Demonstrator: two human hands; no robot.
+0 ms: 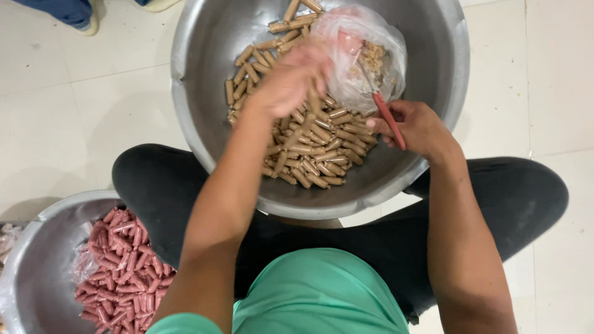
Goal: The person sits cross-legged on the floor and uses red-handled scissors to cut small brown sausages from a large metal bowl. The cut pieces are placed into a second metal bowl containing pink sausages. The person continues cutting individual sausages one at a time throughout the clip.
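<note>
Head view: I look straight down past a green shirt and dark trousers at a large round steel bowl (204,80) resting on the person's crossed legs, with pale floor tiles around it
Left hand: my left hand (289,79) hovers over the middle of the bowl, blurred; the fingers look curled downward over the heap, but I cannot tell whether they hold anything
Right hand: my right hand (416,127) sits at the bowl's right inner wall, fingers closed around a slim red-handled tool (388,120)
Tool: the red handle runs up and left from the fist, and its thin metal end reaches into the mouth of a crumpled clear plastic bag (356,55); I cannot make out the tip
Bag: it lies inside the bowl at the upper right, against the wall, holding a small clump of pale crumbly filling (375,62)
Tan pieces: a heap of short tan cylindrical sausage-like pieces (315,151) fills the bowl's floor from the top centre down to the near rim, partly under the left hand and touching the bag
Second bowl: a smaller steel bowl (43,247) stands on the floor at the lower left, beside the left knee, holding a pile of pink cylindrical pieces (127,272) on clear plastic
Far edge: a blue trouser leg and shoe (77,15) of another person show at the top left corner
</note>
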